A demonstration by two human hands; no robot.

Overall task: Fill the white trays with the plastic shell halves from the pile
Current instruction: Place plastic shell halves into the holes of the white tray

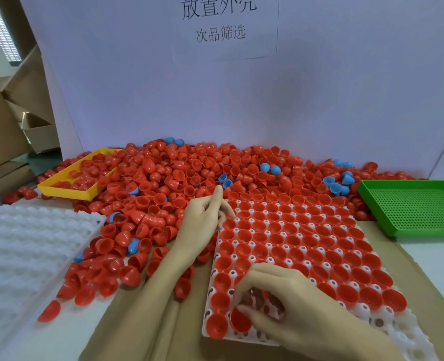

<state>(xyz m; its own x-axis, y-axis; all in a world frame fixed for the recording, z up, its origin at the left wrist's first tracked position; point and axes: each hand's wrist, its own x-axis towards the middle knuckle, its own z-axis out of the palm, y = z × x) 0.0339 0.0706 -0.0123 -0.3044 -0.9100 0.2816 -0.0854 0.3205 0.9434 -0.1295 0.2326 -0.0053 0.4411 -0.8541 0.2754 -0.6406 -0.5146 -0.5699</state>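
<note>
Most pockets of white tray (217, 259) hold red shells; R hand (288, 311) pinches a shell half (239, 320) at near edge, L hand (205, 222) loosely curled by pile (189, 175), apparently empty — seat it cup-up, press till level w/ neighbours.

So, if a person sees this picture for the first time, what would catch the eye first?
First the big pile of red shell halves, with a few blue ones, spread across the back of the table. Next the white tray in front, almost full of red halves, where the right hand sets a red half near its front edge while the left hand reaches toward the pile. A yellow tray at back left and a green tray at right add colour.
</note>
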